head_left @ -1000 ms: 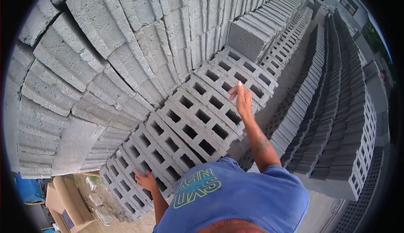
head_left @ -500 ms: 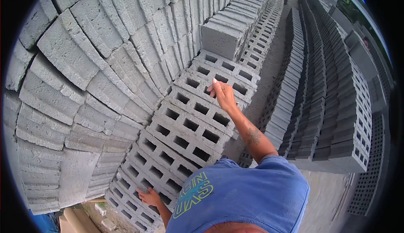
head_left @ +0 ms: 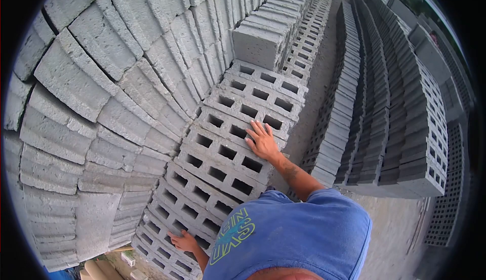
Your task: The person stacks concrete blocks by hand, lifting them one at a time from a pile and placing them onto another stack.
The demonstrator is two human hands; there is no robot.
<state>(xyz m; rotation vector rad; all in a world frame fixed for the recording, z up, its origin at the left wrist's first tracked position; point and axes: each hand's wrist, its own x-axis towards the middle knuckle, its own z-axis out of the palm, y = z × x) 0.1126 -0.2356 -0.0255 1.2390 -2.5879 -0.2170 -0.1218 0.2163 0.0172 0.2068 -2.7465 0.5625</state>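
Rests left hand [head_left: 184, 241], with fingers loosely parted, on a row of hollow concrete blocks [head_left: 215, 146], with grip impossible to tell; has just lowered right hand [head_left: 264, 144] from half-curled to spread palm-down farther along, apparently holding nothing, perhaps bracing, left of other stacked blocks [head_left: 387, 168].

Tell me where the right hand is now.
In the head view, the right hand is near the middle, spread over the right side of the row of hollow blocks, farther up than the left hand and above the blue shirt.
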